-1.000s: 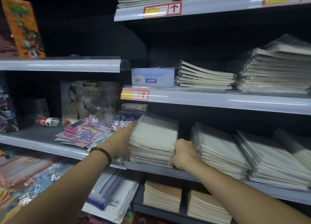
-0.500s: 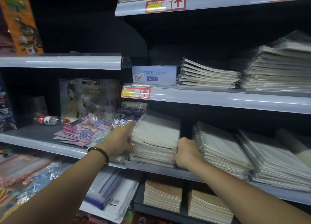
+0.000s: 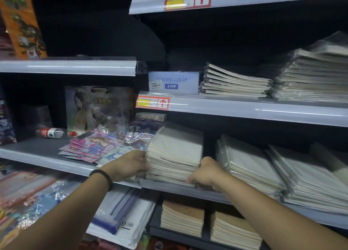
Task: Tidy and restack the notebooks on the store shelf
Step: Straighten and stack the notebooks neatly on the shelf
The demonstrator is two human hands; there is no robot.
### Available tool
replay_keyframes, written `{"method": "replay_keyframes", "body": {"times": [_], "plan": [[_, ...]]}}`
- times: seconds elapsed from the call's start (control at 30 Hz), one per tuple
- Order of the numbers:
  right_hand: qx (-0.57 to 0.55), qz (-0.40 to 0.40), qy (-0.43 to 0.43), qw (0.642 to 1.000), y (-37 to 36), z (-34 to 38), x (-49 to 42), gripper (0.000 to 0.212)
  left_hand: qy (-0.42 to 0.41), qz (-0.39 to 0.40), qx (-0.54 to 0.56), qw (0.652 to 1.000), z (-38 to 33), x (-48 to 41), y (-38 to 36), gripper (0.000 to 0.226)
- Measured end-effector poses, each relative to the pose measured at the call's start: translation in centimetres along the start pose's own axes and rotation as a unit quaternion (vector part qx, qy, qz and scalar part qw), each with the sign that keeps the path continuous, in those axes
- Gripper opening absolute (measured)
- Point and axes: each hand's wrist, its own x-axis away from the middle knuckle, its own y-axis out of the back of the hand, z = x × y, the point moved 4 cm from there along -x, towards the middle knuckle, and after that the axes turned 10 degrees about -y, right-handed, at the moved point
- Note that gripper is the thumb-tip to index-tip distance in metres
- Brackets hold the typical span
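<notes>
Both hands are at the front of a grey store shelf (image 3: 165, 185) set in dark shelving, with a black back wall behind it. Between them sits the stack of notebooks (image 3: 175, 152), pale-covered and wrapped in clear plastic, lying on that shelf. The left hand (image 3: 130, 165), a dark bracelet (image 3: 102, 176) on its wrist, has its fingers curled against the stack's left side. The right hand (image 3: 205, 172) is closed round the stack's lower right corner. So the stack is clasped from both sides.

Just right of the right hand lies a spiral-bound stack (image 3: 244, 161), fanned and tilted, and beyond it another wrapped pile (image 3: 305, 180). Left of the left hand, on the neighbouring shelf section, a spread of pink illustrated packs (image 3: 90, 146) lies flat. Behind them an illustrated clipboard (image 3: 98, 108) stands upright, and a bottle (image 3: 50, 132) lies on its side.

Above the hands, the next shelf carries a red and yellow price label (image 3: 153, 103) on its rail, a pale "LOOSE-LEAF" box (image 3: 174, 82), a slanting pile of thin notebooks (image 3: 235, 82) beside the box, and a plastic-wrapped heap (image 3: 316, 73) further right. Below the hands are two brown-covered stacks (image 3: 182, 217) side by side, and white and blue packets (image 3: 122, 216) under the left forearm.
</notes>
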Motion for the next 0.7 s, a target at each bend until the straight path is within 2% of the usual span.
{"method": "replay_keyframes", "body": {"times": [0.1,0.3,0.4,0.5,0.6,0.7], "plan": [[-0.031,0.010,0.004,0.999,-0.4,-0.1,-0.6,0.030,-0.031,-0.012,-0.013,0.999,0.2,0.4,0.0,0.012],[0.048,-0.017,0.015,0.999,-0.1,0.4,-0.7,0.027,-0.059,-0.058,-0.107,0.991,0.0,0.6,0.1,0.010],[0.048,-0.015,0.011,0.999,0.1,0.6,-0.4,0.020,-0.047,-0.075,-0.138,0.986,0.4,0.7,0.0,0.010],[-0.053,0.035,-0.010,0.998,0.1,0.9,-0.1,0.019,-0.036,-0.073,-0.190,0.978,0.6,0.5,0.1,0.010],[-0.164,0.092,-0.040,0.981,-0.1,0.6,-0.3,0.027,-0.041,-0.074,-0.227,0.970,-0.1,0.3,-0.5,0.016],[-0.208,0.148,-0.065,0.965,-0.2,0.4,-0.9,0.055,-0.046,-0.065,-0.320,0.944,-0.9,0.5,-0.6,0.024]]}}
